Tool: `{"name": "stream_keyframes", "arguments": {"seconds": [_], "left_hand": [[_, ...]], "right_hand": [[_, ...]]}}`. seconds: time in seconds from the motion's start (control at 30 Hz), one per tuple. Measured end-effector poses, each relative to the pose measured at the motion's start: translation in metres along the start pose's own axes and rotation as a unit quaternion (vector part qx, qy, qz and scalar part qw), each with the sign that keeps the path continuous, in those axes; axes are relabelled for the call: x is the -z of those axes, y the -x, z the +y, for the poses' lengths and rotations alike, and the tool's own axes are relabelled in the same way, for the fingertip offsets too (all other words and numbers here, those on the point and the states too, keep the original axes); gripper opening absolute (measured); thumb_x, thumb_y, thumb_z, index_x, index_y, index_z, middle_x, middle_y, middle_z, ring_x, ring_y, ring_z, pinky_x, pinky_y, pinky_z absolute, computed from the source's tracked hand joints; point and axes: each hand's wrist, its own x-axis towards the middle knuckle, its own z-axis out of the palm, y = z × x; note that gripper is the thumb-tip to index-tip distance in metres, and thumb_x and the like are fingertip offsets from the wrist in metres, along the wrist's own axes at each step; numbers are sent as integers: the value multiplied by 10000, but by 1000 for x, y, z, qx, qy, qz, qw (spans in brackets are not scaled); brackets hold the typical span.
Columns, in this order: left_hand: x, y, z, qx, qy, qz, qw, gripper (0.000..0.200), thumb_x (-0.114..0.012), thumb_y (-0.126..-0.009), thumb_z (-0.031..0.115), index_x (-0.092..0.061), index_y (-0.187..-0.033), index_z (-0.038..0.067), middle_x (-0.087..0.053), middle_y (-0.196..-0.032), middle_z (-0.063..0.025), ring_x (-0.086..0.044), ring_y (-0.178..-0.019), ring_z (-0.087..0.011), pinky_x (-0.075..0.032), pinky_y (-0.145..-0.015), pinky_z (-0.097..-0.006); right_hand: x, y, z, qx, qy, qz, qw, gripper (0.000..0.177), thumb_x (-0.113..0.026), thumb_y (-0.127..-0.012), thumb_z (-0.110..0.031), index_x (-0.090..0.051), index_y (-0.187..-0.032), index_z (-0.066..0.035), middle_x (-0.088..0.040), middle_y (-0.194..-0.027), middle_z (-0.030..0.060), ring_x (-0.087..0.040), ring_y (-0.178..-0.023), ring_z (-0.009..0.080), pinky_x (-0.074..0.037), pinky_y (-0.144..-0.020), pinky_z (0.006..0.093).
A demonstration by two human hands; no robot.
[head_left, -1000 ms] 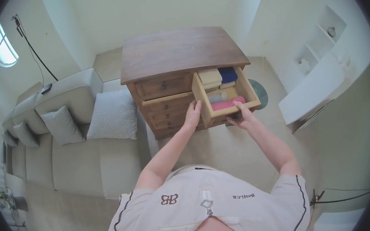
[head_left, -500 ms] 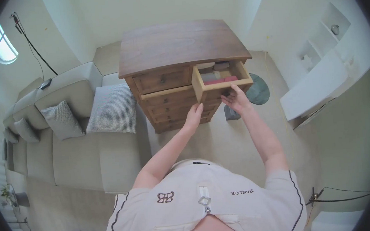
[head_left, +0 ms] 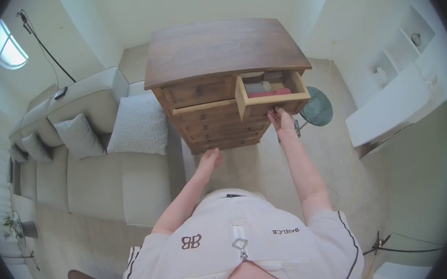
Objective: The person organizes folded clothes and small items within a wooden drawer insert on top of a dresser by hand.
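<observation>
A brown wooden dresser stands in front of me. Its top right drawer is pulled out, showing pale wooden sides. Inside lie a red item, a whitish item and other things too small to name. My right hand is at the lower middle of the drawer front, its fingers closed around the knob, which they mostly hide. Lower and to the left, my left hand hangs in the air near the dresser's base, fingers loosely bent, holding nothing and apart from the drawer.
Left of the dresser is a light grey sofa with a large checked cushion against its end. A round green stool or table stands just right of the drawer. White wall shelves are on the right.
My left hand has let go of the drawer's lower left edge and moved down and left. My right hand stays at the drawer front. The view has shifted slightly.
</observation>
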Motion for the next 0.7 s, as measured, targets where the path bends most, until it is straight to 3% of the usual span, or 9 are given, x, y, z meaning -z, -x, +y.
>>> {"name": "stream_keyframes", "arguments": {"seconds": [0.1,0.2,0.4,0.5,0.6,0.7], "left_hand": [[19,4,-16,26,31,48,998,501,-469,-892,458,-469,-1201,65,-585,-1083,-93,-569,-979,-202,-455,-804,-306],[33,0,-40,51,67,86,993,621,-510,-864,470,-372,-1291,41,-616,-1067,-103,-606,-937,-193,-463,-751,-296],[40,2,-51,65,74,127,987,534,-524,-846,468,-488,-1164,41,-621,-1024,-124,-605,-889,-218,-482,-733,-316],[41,3,-49,70,81,137,985,536,-518,-859,445,-469,-1209,41,-616,-1018,-122,-606,-877,-221,-481,-729,-315],[43,-1,-56,69,86,141,984,505,-524,-851,440,-489,-1183,61,-622,-1010,-115,-613,-881,-219,-479,-723,-319],[45,0,-58,72,83,137,985,516,-525,-850,439,-478,-1179,44,-617,-1004,-118,-608,-885,-219,-483,-732,-322]], "right_hand": [[-9,-1,2,36,-5,30,999,197,-606,-774,-39,-511,-916,61,-568,-900,245,-600,-852,302,-548,-811,375],[-23,-1,-4,53,-13,27,998,156,-605,-773,5,-499,-880,44,-540,-846,190,-593,-812,283,-559,-801,388],[-38,-26,0,59,-30,48,997,172,-614,-758,43,-508,-894,34,-568,-826,171,-611,-737,254,-585,-739,365],[-50,-21,-6,52,-18,43,998,159,-596,-789,25,-510,-923,28,-569,-853,175,-612,-763,250,-565,-792,371],[-61,-16,-15,28,4,24,999,286,-604,-798,16,-464,-1047,6,-534,-989,174,-600,-867,260,-542,-840,372],[-64,-29,-11,37,-11,38,999,253,-617,-779,35,-460,-976,12,-541,-902,174,-607,-793,254,-559,-800,374]]}}
